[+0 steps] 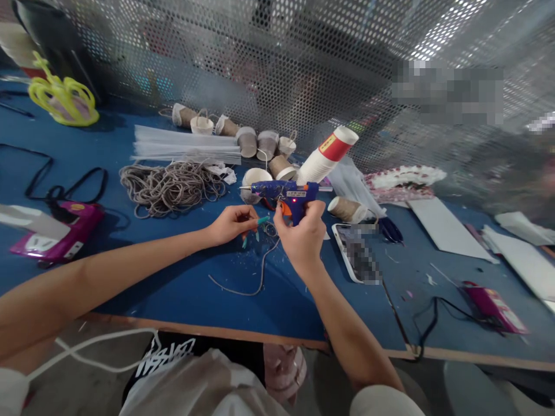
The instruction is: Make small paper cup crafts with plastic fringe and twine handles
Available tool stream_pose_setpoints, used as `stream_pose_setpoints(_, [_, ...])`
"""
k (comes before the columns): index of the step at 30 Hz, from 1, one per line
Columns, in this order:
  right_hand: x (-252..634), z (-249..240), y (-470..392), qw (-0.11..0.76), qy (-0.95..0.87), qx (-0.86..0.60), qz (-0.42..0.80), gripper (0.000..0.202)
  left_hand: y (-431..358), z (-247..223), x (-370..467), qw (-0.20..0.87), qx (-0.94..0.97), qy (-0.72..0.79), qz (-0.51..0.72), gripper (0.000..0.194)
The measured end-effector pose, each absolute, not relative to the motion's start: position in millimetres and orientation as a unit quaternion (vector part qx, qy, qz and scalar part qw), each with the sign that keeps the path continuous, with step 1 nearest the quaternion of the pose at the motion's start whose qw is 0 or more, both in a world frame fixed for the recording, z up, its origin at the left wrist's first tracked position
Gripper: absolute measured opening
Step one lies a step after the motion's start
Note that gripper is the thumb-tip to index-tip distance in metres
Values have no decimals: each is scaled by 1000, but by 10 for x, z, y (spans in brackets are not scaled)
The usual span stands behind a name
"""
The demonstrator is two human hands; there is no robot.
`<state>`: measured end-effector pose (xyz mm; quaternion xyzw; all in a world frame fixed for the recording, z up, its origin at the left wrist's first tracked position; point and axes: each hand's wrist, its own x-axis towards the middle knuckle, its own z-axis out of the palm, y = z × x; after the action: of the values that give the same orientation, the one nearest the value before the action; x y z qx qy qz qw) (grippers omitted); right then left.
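So, the right hand [303, 231] wraps round the handle of one glue gun [280, 188], fingers closed on it: speckled blue barrel, orange trigger, red light glowing, metal nozzle aimed leftward just beyond the left hand [234, 224]. Those left fingers, teal-nailed, curl in close to the thumb; whether they pinch anything, I can't tell. Between both hands' fingertips, one small grey cord coil [269, 229], its tail curving back. Past the left fingers, one cord heap [173, 188]; past the right, one phone [346, 248], one tilted cup stack [327, 156]; farthest out, two magenta boxes [496, 309], one either side.
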<state>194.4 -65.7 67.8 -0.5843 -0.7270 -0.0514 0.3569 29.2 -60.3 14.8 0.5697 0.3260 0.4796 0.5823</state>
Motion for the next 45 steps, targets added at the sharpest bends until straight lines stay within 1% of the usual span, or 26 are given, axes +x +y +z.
stream_pose_setpoints(12, [1973, 621, -663, 354, -737, -574, -45, 21, -609, 145, 288, 569, 578, 330, 483, 36])
stream_pose_setpoints(22, [1996, 618, -675, 346, -742, -573, -38, 22, -612, 148, 285, 566, 583, 332, 479, 35])
stream_pose_setpoints(32, [1994, 617, -669, 342, -747, -568, -52, 19, -608, 135, 291, 565, 579, 328, 488, 36])
stream_pose_setpoints(40, [2012, 607, -666, 356, -750, -554, -58, 17, -609, 126, 284, 563, 581, 322, 492, 38])
stream_pose_setpoints(45, [2044, 560, -626, 400, -752, -515, -93, 19, -608, 123, 284, 563, 585, 325, 485, 39])
